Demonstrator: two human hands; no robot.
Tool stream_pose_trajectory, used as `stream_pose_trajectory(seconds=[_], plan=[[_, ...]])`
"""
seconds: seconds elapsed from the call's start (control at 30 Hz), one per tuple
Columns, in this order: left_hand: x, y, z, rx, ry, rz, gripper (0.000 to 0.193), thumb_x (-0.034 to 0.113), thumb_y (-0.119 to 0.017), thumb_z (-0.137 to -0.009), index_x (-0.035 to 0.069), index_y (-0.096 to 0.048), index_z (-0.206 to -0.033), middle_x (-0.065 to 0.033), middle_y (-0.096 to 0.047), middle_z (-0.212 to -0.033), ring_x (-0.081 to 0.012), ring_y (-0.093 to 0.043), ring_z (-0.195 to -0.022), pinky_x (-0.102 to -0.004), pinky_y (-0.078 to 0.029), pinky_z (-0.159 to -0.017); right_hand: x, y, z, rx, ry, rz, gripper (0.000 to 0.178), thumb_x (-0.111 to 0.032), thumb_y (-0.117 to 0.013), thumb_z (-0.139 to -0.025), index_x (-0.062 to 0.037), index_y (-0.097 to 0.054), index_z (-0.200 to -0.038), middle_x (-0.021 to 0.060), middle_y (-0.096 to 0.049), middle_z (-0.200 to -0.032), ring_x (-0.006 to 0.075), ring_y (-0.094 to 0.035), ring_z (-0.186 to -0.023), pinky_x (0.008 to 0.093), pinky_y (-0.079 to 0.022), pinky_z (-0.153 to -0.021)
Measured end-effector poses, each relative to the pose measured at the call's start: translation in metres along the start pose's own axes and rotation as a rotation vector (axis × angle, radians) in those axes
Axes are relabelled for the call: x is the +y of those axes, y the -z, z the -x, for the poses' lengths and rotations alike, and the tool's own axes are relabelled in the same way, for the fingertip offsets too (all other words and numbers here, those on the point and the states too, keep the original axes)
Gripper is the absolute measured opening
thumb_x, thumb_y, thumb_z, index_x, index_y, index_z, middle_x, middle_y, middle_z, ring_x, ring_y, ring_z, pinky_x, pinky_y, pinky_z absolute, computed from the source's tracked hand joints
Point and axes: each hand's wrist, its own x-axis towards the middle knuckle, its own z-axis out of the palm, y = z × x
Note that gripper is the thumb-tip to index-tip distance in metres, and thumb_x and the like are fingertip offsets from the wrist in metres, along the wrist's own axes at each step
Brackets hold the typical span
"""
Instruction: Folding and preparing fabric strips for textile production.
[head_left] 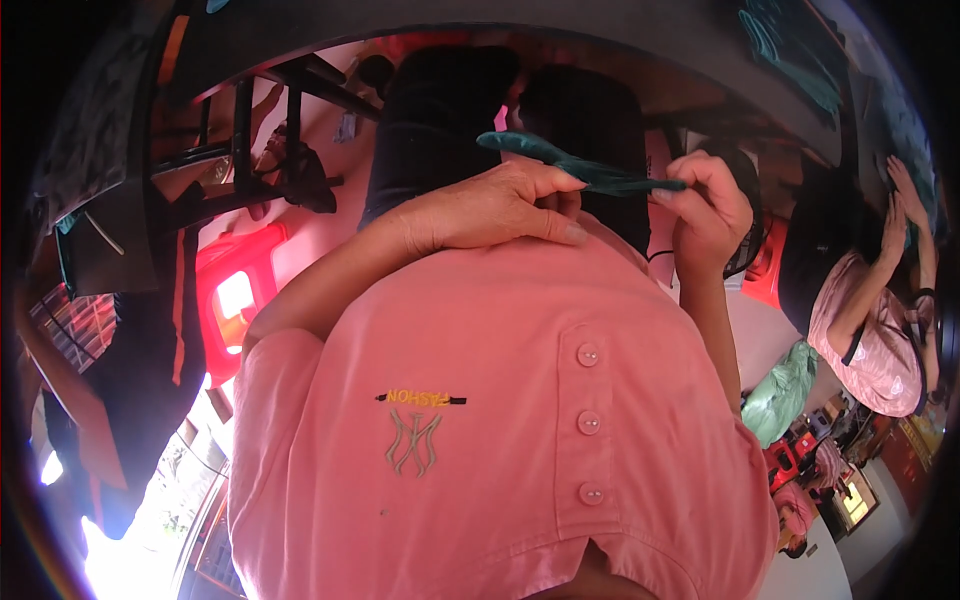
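A narrow, dark green piece of fabric [540, 152] is stretched above my lap, its folded left end sticking out past my fingers. My left hand [500, 205] rests low in front of my pink shirt, thumb and fingers closed on the fabric's middle. On the right, my right hand [708, 205] is raised and pinches the twisted, thin end between thumb and forefinger. Between the two hands the strip runs nearly straight. What exact article it is cannot be made out.
A dark table edge [480, 22] curves across the top, with green fabric [790, 55] on it at right. A red stool [240, 290] stands at left. People sit on both sides; the right one's hands [900, 215] lie on the table. A green bag [782, 392] hangs behind.
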Motion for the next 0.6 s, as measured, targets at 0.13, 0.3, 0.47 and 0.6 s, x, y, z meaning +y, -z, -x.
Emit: stream_pose_trajectory(seconds=[0.13, 0.3, 0.47, 0.6], plan=[[-0.003, 0.0, 0.0, 0.189, 0.019, 0.148, 0.03, 0.03, -0.073, -0.086, 0.001, -0.067, -0.089, 0.0003, -0.058, -0.076, -0.0076, -0.051, -0.07, -0.0234, -0.042, -0.065, -0.008, -0.002, 0.012, -0.182, 0.107, 0.237, 0.021, 0.006, -0.07, -0.063, -0.0007, -0.053, -0.073, 0.0033, -0.053, -0.07, 0.0101, -0.046, -0.061, 0.0238, -0.034, -0.054], [-0.012, -0.01, -0.009, 0.288, -0.202, 0.298, 0.027, 0.028, -0.073, -0.087, 0.001, -0.074, -0.083, 0.0007, -0.059, -0.067, -0.0077, -0.053, -0.065, -0.0252, -0.043, -0.06, -0.006, -0.008, -0.013, -0.505, -0.272, 0.032, 0.017, -0.015, -0.067, -0.076, -0.0008, -0.061, -0.083, 0.0035, -0.058, -0.081, 0.0124, -0.052, -0.072, 0.0246, -0.038, -0.064], [0.003, -0.015, -0.011, 0.231, -0.43, 0.093, 0.02, 0.021, -0.077, -0.081, 0.002, -0.072, -0.075, -0.0009, -0.059, -0.061, -0.0079, -0.052, -0.06, -0.0272, -0.04, -0.054, -0.03, -0.046, -0.04, -0.487, -0.522, -0.275, 0.028, -0.022, -0.064, -0.085, 0.0005, -0.066, -0.101, 0.0048, -0.064, -0.09, 0.0119, -0.057, -0.085, 0.0243, -0.042, -0.081], [0.007, -0.016, -0.014, 0.167, -0.289, -0.239, 0.03, 0.016, -0.079, -0.073, 0.0, -0.058, -0.059, -0.0094, -0.054, -0.063, -0.0155, -0.053, -0.061, -0.0335, -0.039, -0.052, -0.02, -0.054, -0.052, -0.453, -0.484, -0.313, 0.031, -0.024, -0.065, -0.079, 0.0003, -0.062, -0.098, 0.0078, -0.064, -0.09, 0.0162, -0.06, -0.085, 0.0286, -0.045, -0.082]])
